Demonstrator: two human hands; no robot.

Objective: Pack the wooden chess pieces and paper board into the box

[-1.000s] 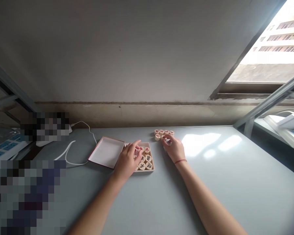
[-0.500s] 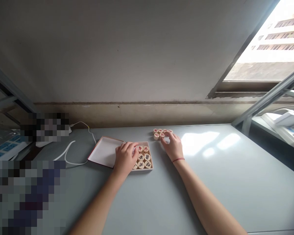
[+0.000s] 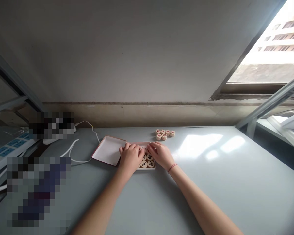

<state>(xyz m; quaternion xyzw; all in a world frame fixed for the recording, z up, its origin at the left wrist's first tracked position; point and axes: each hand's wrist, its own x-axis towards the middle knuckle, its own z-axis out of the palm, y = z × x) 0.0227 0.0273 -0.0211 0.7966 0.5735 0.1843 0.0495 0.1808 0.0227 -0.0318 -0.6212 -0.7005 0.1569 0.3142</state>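
A shallow white-sided box [image 3: 149, 168] holds round wooden Chinese chess pieces [image 3: 144, 164] marked with black and red characters. Over its left half lies my left hand [image 3: 131, 156], fingers bent and thumb near the index; whatever is under them is hidden. My right hand [image 3: 161, 155], a thin red band at its wrist, reaches over the box's upper right corner. Its fingertips close on a Chinese chess piece, mostly covered by the hand. Several more red-marked pieces [image 3: 164, 136] stand in two rows on the table, beyond the right hand.
The open box lid [image 3: 109, 150] lies left of the box, inner side up. White cables [image 3: 80, 160] run across the grey table [image 3: 142, 202] toward a power strip [image 3: 9, 148] at the left. A wall [image 3: 137, 65] rises behind; metal frame bars [image 3: 271, 99] stand at the sides.
My right hand has moved left and nearer, from the rows of loose pieces to the box. My left hand stays over the box. The view has shifted slightly.
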